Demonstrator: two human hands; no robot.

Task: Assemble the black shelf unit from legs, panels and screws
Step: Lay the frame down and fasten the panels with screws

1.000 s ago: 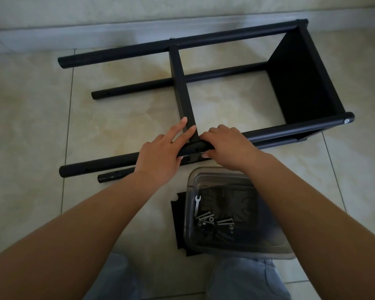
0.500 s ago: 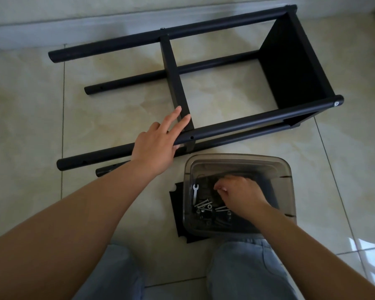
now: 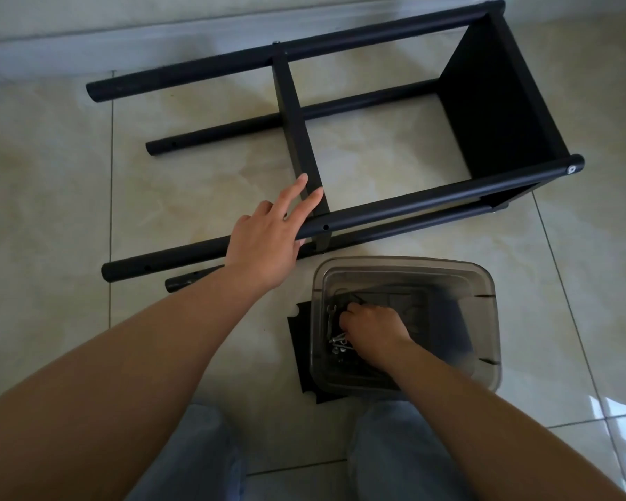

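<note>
The black shelf unit lies on its side on the tiled floor, with four round legs, a middle panel [image 3: 297,132] and an end panel [image 3: 492,103] at the right. My left hand [image 3: 268,240] rests on the near upper leg [image 3: 430,197] where the middle panel meets it, fingers straight. My right hand [image 3: 373,330] reaches down into a clear plastic bin [image 3: 485,283], its curled fingers on the screws [image 3: 337,343] beside a small wrench [image 3: 330,316]. The fingertips are hidden, so a hold on a screw does not show.
A flat black panel [image 3: 299,338] lies under the bin's left side. A pale wall skirting [image 3: 123,41] runs just behind the far leg [image 3: 196,72]. My knees in jeans [image 3: 394,450] are at the bottom edge, close to the bin.
My right hand left the near leg and dropped into the bin, then shifted left onto the screws. My left hand stayed on the leg.
</note>
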